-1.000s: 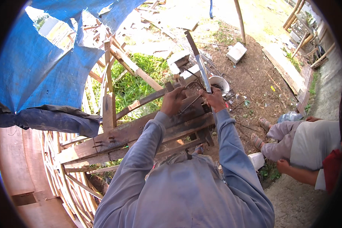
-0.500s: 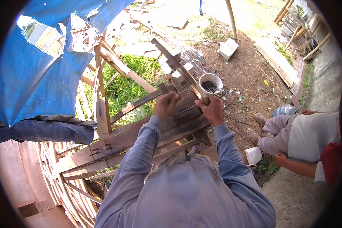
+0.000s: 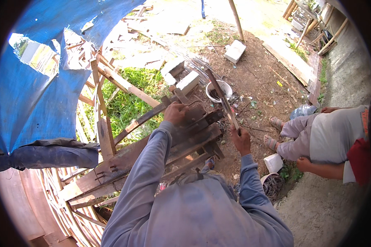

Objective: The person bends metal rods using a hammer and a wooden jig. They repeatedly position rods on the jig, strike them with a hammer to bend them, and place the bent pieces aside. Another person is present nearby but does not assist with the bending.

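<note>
1. Head view: the left hand (image 3: 176, 113) is clenched over the top end of a curved metal strip (image 3: 140, 121) at the upper edge of the wooden bench (image 3: 152, 152), a rough frame of dark planks

2. The right hand (image 3: 240, 139) has its grip closed around the lower end of a long flat metal bar (image 3: 221, 99), which slants up and away from the bench's right end, its far tip reaching over the white bucket (image 3: 218, 91) on the ground

3. As a judgement, the work is mid-way: the bar is in hand and free of the bench, not lying on it or fixed to it, while the curved strip sits on the frame under the left hand

4. More curved strips (image 3: 62, 193) lie stacked below the bench at lower left; whether they are finished pieces cannot be told

5. Hard to make out: what joins the bench planks, and whether the bar's lower end touches the bench edge; the person's own body hides the near side of the bench

6. Another person (image 3: 329, 136) sits at right, cut off by the rim; a blue tarpaulin (image 3: 33, 94) covers the upper left
</note>
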A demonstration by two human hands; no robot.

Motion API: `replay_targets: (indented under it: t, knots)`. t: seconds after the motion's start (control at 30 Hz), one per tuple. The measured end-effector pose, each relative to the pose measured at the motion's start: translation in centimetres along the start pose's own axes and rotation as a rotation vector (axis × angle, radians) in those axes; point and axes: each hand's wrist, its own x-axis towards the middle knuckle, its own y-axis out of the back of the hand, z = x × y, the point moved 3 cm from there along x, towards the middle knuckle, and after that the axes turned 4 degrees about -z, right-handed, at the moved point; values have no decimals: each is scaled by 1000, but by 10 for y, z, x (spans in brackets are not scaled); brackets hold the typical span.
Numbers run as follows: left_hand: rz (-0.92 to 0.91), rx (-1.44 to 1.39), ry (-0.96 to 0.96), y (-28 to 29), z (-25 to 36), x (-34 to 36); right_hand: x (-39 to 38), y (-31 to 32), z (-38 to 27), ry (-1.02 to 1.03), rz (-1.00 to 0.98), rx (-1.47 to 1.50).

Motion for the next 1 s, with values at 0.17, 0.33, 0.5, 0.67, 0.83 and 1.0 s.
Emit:
replay_targets:
  t: [0.17, 0.33, 0.5, 0.67, 0.83, 1.0]
  knots:
    - [-53, -89, 61, -8, -7, -1, -61, 63, 19, -99, -133, -246]
    - [8, -125, 10, -4, -3, -4, -74, 82, 38, -125, -193, -482]
    - [20, -46, -49, 3, 9, -7, -48, 95, 58, -40, -186, -493]
    - [60, -20, -89, 5, 9, -9, -2, 120, 45, 75, -285, -644]
    - [54, 16, -61, 3, 8, -9, 47, 134, 23, 182, -298, -615]
    - [83, 38, -62, 4, 16, -10, 105, 142, 14, 325, -357, -784]
